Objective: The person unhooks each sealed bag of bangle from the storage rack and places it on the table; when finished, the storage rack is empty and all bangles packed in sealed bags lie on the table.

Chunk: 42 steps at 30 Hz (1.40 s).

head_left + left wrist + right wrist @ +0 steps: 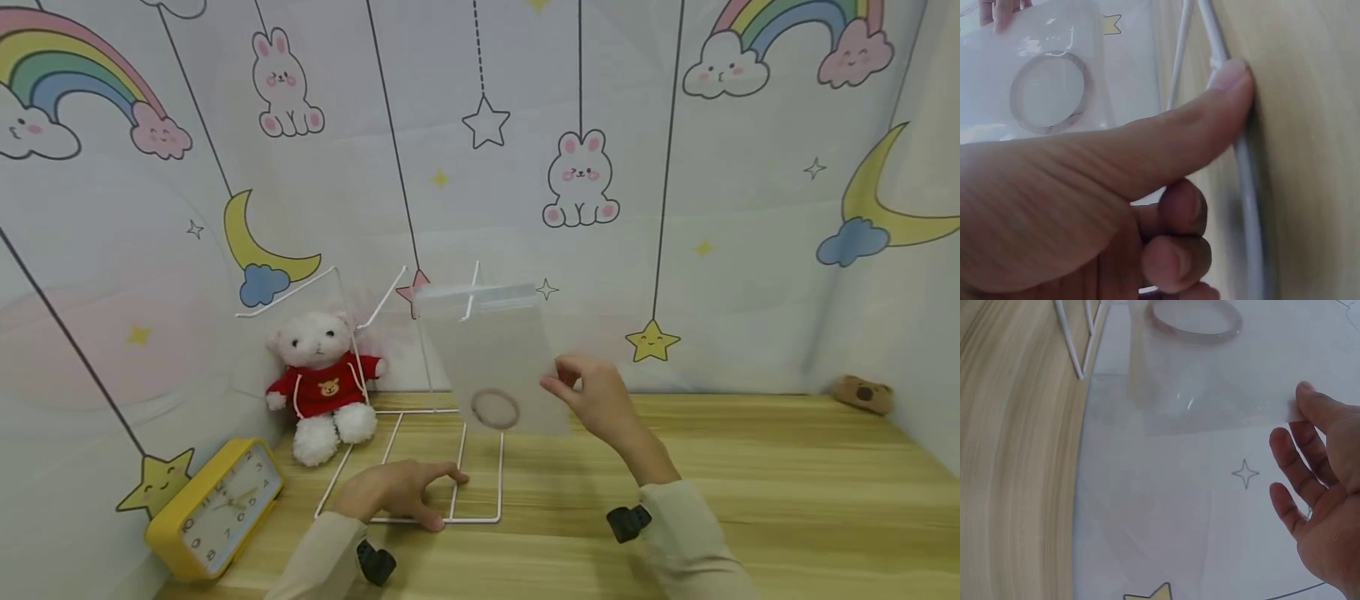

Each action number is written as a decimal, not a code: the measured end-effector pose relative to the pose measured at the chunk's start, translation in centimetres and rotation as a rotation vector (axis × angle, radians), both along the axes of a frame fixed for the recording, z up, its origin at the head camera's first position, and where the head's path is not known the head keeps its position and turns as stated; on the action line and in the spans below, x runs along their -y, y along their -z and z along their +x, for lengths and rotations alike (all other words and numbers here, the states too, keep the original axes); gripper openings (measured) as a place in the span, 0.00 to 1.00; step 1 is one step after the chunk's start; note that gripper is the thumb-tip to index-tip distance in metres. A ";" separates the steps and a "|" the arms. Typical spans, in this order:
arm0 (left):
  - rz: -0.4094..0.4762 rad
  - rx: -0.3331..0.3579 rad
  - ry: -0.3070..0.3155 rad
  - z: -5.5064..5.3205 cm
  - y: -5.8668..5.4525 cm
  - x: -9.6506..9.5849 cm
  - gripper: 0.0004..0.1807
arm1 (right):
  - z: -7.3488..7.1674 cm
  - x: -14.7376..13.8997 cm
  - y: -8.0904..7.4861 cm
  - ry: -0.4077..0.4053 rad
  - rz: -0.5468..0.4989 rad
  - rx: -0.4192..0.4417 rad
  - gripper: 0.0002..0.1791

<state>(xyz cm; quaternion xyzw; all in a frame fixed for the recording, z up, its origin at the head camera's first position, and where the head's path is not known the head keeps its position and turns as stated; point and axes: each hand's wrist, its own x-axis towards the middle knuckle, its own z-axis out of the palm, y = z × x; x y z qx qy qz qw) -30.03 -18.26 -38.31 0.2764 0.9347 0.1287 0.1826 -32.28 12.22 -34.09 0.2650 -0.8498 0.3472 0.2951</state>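
Observation:
A clear zip bag (495, 350) with a thin ring-shaped bangle (495, 409) inside stands upright above a white wire rack (500, 479). My right hand (600, 400) pinches the bag's right edge between thumb and fingers, and its other fingers are spread in the right wrist view. Near its top strip, the bag overlaps a white wire prong of the rack in the head view. Low at the rack's front, my left hand (405, 490) rests on the base, index finger extended. In the left wrist view its thumb (1210, 112) presses on a wire, with other fingers bent beside it.
A white plush bear (322, 387) in a red sweater sits behind the rack's left side. Left of the rack stands a yellow clock (217, 508). A small brown plush (864, 394) lies at the table's back right, against the patterned backdrop (750, 317).

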 end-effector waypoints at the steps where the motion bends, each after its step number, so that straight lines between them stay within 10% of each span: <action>1: 0.008 -0.003 0.002 0.0 0.0 -0.1 0.31 | 0.1 -0.2 -0.2 -0.004 0.002 0.008 0.09; 8: 0.134 0.101 -0.034 -0.1 0.3 -0.2 0.29 | 0.7 -1.5 -1.5 -0.035 0.027 0.037 0.09; 42: 0.185 0.141 0.024 -1.0 0.4 1.0 0.32 | 4.0 -4.9 -5.7 -0.103 -0.042 -0.066 0.05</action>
